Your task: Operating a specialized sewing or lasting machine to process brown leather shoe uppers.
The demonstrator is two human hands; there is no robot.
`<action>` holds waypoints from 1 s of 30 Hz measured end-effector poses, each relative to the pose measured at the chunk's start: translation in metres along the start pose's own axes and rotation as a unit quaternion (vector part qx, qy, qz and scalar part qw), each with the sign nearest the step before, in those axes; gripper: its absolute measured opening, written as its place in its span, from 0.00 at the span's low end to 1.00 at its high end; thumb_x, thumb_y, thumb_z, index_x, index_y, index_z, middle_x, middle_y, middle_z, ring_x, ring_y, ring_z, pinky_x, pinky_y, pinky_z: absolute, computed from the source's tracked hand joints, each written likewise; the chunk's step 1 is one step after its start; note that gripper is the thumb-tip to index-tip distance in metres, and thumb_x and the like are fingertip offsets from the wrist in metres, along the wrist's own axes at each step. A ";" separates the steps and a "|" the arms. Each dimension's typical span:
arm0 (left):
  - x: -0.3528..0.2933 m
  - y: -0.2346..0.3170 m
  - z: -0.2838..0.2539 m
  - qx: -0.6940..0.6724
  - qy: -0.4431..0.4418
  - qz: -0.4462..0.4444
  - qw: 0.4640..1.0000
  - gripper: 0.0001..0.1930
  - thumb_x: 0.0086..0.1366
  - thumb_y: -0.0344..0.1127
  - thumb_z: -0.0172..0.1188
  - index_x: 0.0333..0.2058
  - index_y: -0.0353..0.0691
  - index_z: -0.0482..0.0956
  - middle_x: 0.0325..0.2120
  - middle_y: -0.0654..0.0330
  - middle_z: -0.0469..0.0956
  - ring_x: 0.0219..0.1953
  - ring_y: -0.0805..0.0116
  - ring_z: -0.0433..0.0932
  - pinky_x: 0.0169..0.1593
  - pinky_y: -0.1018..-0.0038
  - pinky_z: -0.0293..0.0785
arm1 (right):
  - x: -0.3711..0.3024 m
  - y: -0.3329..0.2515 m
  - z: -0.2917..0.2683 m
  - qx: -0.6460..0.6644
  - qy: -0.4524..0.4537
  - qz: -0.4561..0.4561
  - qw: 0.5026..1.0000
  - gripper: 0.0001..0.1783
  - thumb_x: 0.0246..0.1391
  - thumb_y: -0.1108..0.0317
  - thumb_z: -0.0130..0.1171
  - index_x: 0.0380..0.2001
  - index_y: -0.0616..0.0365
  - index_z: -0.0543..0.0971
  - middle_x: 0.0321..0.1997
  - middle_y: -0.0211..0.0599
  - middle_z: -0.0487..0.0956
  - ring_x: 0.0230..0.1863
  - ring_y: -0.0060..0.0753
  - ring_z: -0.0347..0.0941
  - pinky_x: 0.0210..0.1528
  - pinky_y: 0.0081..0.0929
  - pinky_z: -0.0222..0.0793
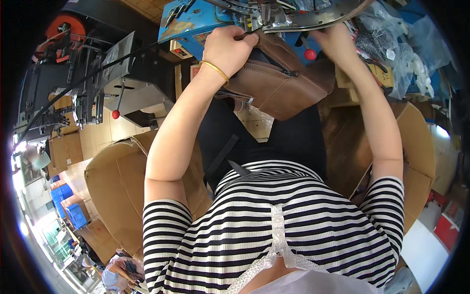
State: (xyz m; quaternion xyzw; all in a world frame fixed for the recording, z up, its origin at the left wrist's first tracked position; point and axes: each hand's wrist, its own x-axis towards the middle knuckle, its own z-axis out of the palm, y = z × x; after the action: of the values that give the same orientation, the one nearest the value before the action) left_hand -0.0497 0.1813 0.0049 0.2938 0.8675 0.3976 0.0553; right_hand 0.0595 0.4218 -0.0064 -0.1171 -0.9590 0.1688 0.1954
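Observation:
A brown leather bag (281,93) with light stitching and a zipper (289,73) hangs below the head of a blue machine (196,24), above my lap. My left hand (226,49), a yellow bangle at its wrist, is closed on the bag's upper left edge, thumb and fingers pinching the leather close to the machine. My right hand (338,45) reaches up on the other side, beside a lever with a red knob (310,54) and under the curved metal rim (323,22). Its fingers are mostly hidden there, so what it touches does not show.
Clear plastic bags (411,63) lie heaped at the upper right. Open cardboard boxes stand by my left side (115,181) and my right side (416,161). Another black machine (58,93) with a red-knobbed lever (116,113) occupies the left. Farther back are blue crates (76,214) and another person (120,274).

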 end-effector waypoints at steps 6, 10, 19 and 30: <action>-0.003 0.002 -0.002 -0.009 0.009 0.009 1.000 0.17 0.56 0.44 0.63 0.28 0.32 0.82 0.17 0.57 0.77 0.22 0.71 0.72 0.31 0.73 0.69 | -0.089 0.020 -0.052 0.139 -0.021 0.221 0.965 0.20 0.61 0.56 0.51 0.33 0.66 0.80 0.25 0.43 0.81 0.24 0.34 0.78 0.27 0.29 0.72; -0.006 0.010 -0.003 -0.024 -0.014 -0.026 0.999 0.18 0.52 0.47 0.63 0.31 0.35 0.83 0.26 0.47 0.81 0.34 0.51 0.81 0.41 0.64 0.75 | -0.125 -0.047 -0.025 0.566 -0.149 0.379 0.717 0.39 0.60 0.34 0.41 0.36 0.65 0.77 0.25 0.46 0.81 0.21 0.30 0.76 0.22 0.20 0.68; -0.010 0.004 0.009 -0.053 0.030 -0.017 0.998 0.15 0.56 0.42 0.64 0.26 0.32 0.81 0.15 0.59 0.75 0.21 0.74 0.72 0.30 0.75 0.68 | -0.100 -0.066 -0.025 0.791 -0.066 0.429 0.430 0.10 0.52 0.70 0.58 0.38 0.61 0.77 0.40 0.37 0.81 0.41 0.31 0.78 0.44 0.29 0.72; -0.013 -0.002 0.002 -0.117 0.050 -0.034 0.991 0.18 0.52 0.45 0.64 0.25 0.31 0.80 0.18 0.51 0.78 0.22 0.61 0.76 0.32 0.69 0.71 | -0.092 -0.081 -0.010 0.784 0.032 0.459 0.417 0.02 0.51 0.72 0.58 0.27 0.58 0.76 0.30 0.30 0.77 0.30 0.24 0.74 0.31 0.20 0.69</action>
State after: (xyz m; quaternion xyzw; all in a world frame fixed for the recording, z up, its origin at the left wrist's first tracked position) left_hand -0.0397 0.1746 -0.0001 0.2353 0.8260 0.5087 0.0598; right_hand 0.1332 0.3235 0.0015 -0.3413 -0.2074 0.9081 0.1261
